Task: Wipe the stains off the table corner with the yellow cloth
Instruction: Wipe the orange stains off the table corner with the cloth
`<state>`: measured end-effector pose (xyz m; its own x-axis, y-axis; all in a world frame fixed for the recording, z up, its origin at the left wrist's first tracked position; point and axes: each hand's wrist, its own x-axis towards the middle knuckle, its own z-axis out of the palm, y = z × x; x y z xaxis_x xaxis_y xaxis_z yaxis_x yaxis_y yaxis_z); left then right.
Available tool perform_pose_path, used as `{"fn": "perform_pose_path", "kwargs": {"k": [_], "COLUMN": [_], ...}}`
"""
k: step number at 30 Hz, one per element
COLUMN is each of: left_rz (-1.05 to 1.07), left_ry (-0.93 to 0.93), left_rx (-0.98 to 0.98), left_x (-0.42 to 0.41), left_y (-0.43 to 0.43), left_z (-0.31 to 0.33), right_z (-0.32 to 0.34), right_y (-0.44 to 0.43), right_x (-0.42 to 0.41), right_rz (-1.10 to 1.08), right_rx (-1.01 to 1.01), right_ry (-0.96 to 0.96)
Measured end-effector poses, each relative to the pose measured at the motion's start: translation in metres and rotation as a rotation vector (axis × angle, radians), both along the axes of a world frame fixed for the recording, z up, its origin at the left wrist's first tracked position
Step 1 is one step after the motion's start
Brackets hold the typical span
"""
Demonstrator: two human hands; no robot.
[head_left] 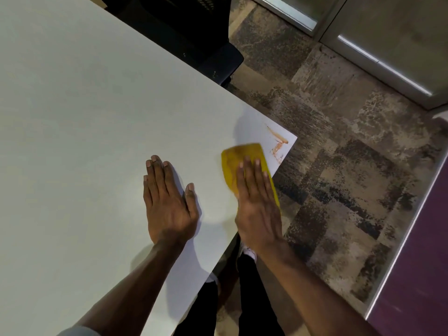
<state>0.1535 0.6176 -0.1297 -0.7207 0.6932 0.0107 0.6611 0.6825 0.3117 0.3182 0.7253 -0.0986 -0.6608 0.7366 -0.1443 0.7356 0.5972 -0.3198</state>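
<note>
Head view: the yellow cloth (244, 166) is pressed flat on the white surface (84, 105) under the right hand (258, 209), whose fingers (257, 173) are extended and laid open over it, not curled around it. Orange-brown stains (277, 144) are seen just beyond the cloth, at the surface's corner. The left hand (167, 204) is laid palm-down nearby, fingers straight and spread, nothing held. Patterned carpet (339, 166) is visible below.
</note>
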Motion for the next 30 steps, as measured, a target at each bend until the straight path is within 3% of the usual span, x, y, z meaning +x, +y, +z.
{"fn": "perform_pose_path", "kwargs": {"k": [6, 14, 22, 30], "left_rz": [-0.005, -0.019, 0.005, 0.01], "left_ry": [0.001, 0.014, 0.01, 0.046], "left_rx": [-0.014, -0.058, -0.154, -0.065], "left_x": [0.001, 0.003, 0.021, 0.037], "left_y": [0.0, 0.002, 0.03, 0.059], "left_z": [0.004, 0.008, 0.016, 0.001], "right_z": [-0.006, -0.002, -0.012, -0.009], "right_y": [0.061, -0.025, 0.075, -0.002], "right_x": [-0.024, 0.034, 0.002, 0.041], "right_rz": [-0.051, 0.045, -0.064, -0.005], "right_rx": [0.015, -0.006, 0.021, -0.007], "right_ry": [0.055, 0.098, 0.103, 0.225]}}
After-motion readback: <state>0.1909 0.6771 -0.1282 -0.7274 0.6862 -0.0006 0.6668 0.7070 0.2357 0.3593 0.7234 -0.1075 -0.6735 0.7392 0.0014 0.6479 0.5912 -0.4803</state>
